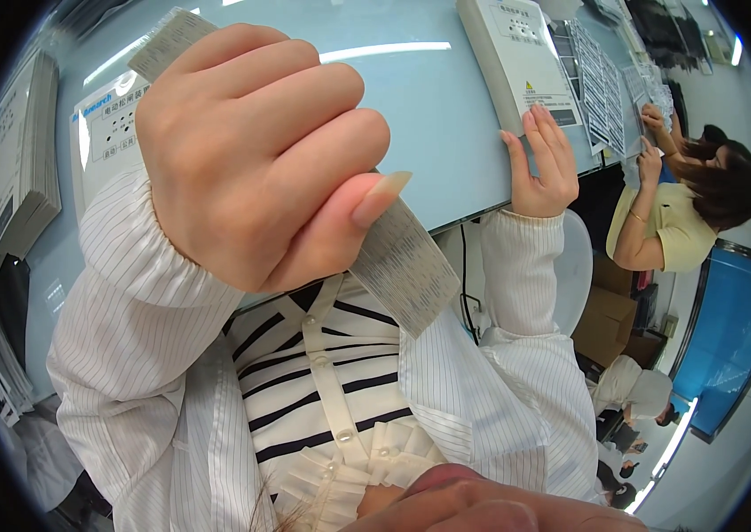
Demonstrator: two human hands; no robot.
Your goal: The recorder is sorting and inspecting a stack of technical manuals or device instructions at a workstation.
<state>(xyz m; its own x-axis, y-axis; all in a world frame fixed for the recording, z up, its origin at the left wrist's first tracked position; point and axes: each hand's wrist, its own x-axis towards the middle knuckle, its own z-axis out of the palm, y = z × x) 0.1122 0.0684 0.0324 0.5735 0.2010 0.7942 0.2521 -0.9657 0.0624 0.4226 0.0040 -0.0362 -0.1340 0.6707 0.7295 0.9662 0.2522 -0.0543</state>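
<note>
My left hand (251,160) is raised close to the camera, closed in a fist. It grips a long greyish-white strip of paper (406,270) covered in rows of small print. One end pokes out above the knuckles and the other slants down past my thumb; the middle is hidden in the fist. Over at the table's right edge, my right hand (544,168) has its fingers stretched out. Its fingertips rest on the near end of a white printed panel (517,66). Partly covered by my left wrist, another white printed panel (105,133) lies on the table.
The pale blue tabletop (420,115) reflects a ceiling light. A stack of white panels (25,168) stands at the left edge. Printed sheets (597,84) lie at the far right. A person in yellow (681,208) works at the right, near a cardboard box (604,324).
</note>
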